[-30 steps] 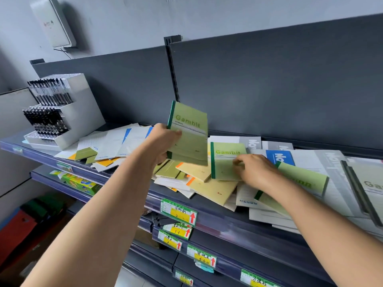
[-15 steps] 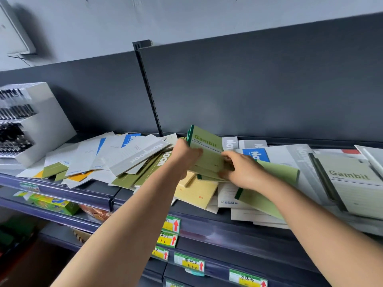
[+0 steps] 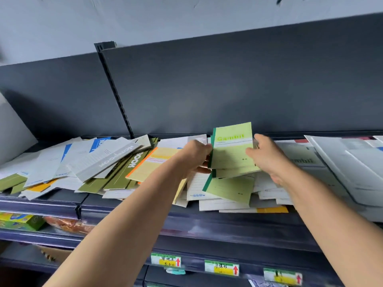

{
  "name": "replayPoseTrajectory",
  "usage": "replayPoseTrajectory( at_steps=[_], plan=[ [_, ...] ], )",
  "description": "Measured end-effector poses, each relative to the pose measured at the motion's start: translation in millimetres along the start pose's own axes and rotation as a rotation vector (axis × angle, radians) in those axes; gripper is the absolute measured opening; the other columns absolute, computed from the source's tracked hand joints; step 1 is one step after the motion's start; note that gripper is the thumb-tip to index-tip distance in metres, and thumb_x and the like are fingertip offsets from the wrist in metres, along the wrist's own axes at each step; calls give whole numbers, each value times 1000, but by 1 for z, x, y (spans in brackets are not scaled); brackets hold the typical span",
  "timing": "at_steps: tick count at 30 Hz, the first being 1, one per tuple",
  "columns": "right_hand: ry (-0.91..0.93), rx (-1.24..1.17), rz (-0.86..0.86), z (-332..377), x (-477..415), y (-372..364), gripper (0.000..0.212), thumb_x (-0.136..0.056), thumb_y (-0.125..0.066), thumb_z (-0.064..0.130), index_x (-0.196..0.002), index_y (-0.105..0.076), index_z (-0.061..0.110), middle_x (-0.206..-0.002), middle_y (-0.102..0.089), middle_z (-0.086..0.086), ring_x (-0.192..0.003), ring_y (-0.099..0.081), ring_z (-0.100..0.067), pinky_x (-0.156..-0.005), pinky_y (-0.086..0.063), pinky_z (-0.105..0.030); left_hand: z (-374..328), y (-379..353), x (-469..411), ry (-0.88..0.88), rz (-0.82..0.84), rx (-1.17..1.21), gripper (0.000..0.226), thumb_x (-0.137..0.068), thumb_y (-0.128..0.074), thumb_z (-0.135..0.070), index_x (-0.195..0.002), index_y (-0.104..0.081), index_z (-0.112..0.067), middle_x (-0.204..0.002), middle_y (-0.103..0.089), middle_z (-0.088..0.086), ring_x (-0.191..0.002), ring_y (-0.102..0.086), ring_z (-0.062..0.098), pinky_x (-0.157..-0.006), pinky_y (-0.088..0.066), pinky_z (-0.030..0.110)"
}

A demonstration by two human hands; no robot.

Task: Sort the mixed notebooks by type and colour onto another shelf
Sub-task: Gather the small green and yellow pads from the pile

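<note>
Dark grey shelf point(image 3: 228, 222) holds a messy heap point(image 3: 99, 162). Above it, the left hand point(image 3: 194, 156) pinches the green notebooks point(image 3: 232, 150) by the spine, and the right hand point(image 3: 267, 160) grips the other edge. They look thin, light and bendy, so holding both sides should stop them slipping.

The right hand point(image 3: 267, 160) has joined the left hand point(image 3: 194, 156) on the raised green notebooks point(image 3: 232, 151).

Dark shelf point(image 3: 228, 221): carries heaped mixed stock, including a grey notebook point(image 3: 109, 158) and a yellow notebook point(image 3: 151, 164) with an orange spine. Light-green Gambit notebooks point(image 3: 232, 151), small stack, tilted up: left hand point(image 3: 193, 156) grips the spine side, right hand point(image 3: 267, 159) holds the opposite edge. Price labels point(image 3: 165, 260) sit on the rail below.
</note>
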State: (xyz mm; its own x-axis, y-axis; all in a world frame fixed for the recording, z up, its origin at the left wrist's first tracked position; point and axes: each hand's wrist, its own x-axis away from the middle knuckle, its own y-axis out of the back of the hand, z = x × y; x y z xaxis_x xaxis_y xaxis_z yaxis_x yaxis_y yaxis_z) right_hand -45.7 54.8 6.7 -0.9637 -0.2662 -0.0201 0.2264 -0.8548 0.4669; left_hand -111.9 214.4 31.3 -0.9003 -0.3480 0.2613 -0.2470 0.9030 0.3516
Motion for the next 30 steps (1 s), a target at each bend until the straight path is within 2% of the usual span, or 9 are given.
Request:
replayPoseTrajectory(
  at_steps=[4, 8, 10, 14, 17, 20, 23, 27, 30],
  plan=[
    [-51, 236, 113, -19, 21, 14, 22, -91, -49, 15, -113, -54, 12, -91, -59, -3, -73, -55, -18, -63, -46, -28, 2, -24, -10, -65, -41, -579, 22, -95, -52, -29, -92, -57, -8, -91, -60, 11, -80, -57, 24, -80, -55, 37],
    [-29, 543, 155, -18, 36, 10, 51, -87, -60, 42, -131, -49, 18, -131, -50, -6, -114, -54, -25, -90, -47, -33, -2, -35, -5, -29, -62, -720, 28, -91, -61, -33, -97, -47, -10, -87, -52, 6, -82, -52, 25, -66, -41, 26],
    [-14, 637, 160, -17, 39, 7, 59, -88, -60, 46, -136, -45, 15, -141, -39, -9, -127, -45, -26, -91, -44, -33, -1, -39, -3, -4, -68, -637, 37, -86, -69, -34, -106, -48, -11, -91, -51, 4, -87, -54, 23, -69, -40, 26],
    [-3, 635, 195, -18, 37, 7, 62, -87, -61, 46, -139, -41, 18, -143, -38, -8, -122, -48, -26, -87, -45, -34, 8, -36, -4, 74, -40, -225, 43, -76, -82, -24, -102, -51, -10, -90, -60, 2, -77, -59, 15, -62, -48, 26],
    [1, 586, 214, -16, 35, 10, 73, -83, -65, 48, -142, -32, 20, -140, -41, -4, -118, -50, -24, -79, -48, -33, 11, -31, -2, 56, 5, -59, 37, -78, -79, -13, -109, -60, -3, -106, -70, 11, -89, -67, 23, -76, -56, 34],
    [-8, 332, 219, -13, 34, 4, 79, -83, -66, 47, -144, -21, 26, -134, -48, 0, -111, -53, -22, -79, -50, -36, 10, -24, 4, -20, 17, 151, 30, -84, -70, -3, -113, -61, 2, -108, -70, 16, -92, -69, 29, -78, -59, 41],
    [1, 84, 219, -1, 36, -12, 82, -89, -62, 39, -150, -7, 33, -137, -51, 6, -113, -54, -19, -90, -48, -37, 8, -6, 14, -104, -33, 300, 8, -89, -63, 1, -96, -64, -3, -94, -71, 12, -79, -69, 24, -71, -60, 37],
    [59, -87, 275, 18, 38, -34, 57, -96, -55, 16, -143, -24, 26, -109, -55, 14, -83, -52, 1, -62, -38, -14, 18, 26, 22, -73, -31, 389, 4, -91, -62, -3, -95, -64, -3, -99, -71, 13, -84, -69, 24, -79, -58, 38],
    [76, -123, 280, 28, 34, -53, 40, -96, -50, 10, -131, -36, 22, -116, -59, 8, -94, -55, -11, -68, -39, -22, 32, 56, 15, -32, -98, 276, 15, -95, -61, -17, -93, -61, -2, -94, -69, 9, -85, -66, 22, -76, -56, 34]
  ],
)
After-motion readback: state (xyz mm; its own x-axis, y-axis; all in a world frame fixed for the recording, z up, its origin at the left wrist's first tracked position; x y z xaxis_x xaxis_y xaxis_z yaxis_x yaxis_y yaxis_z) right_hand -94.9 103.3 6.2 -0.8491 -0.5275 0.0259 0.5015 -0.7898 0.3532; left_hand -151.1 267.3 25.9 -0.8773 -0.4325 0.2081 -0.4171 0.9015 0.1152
